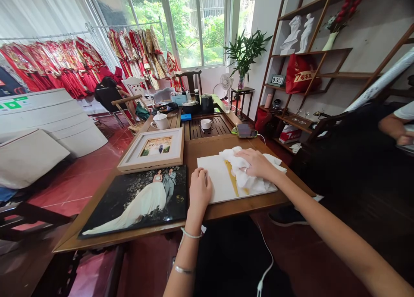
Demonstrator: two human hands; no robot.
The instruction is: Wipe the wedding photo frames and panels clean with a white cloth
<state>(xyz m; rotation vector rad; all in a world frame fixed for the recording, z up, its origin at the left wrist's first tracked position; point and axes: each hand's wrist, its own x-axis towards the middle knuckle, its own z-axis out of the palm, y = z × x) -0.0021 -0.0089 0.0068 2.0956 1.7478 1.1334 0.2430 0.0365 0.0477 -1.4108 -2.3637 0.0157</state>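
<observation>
A white flat board [215, 176] lies on the wooden table before me. My left hand [199, 186] is closed at its left edge, fingers curled over the rim. Pressed onto the board's right half, my right hand [255, 162] grips a crumpled white cloth [237, 159], which spreads under and around the fingers. A yellowish strip [231, 179] shows on the board, its right side partly covered by the cloth. To the left of my left hand lies a dark wedding photo panel [139, 198]. Behind that panel rests a pale framed picture [152, 148].
Toward the back of the table stand a lidded white mug [160, 120], a slatted tea tray [207, 126] with a white cup [206, 124], and a phone [244, 131] with a cable. At the right, another person's hand [405, 137] shows. Shelves [304, 53] line the right wall.
</observation>
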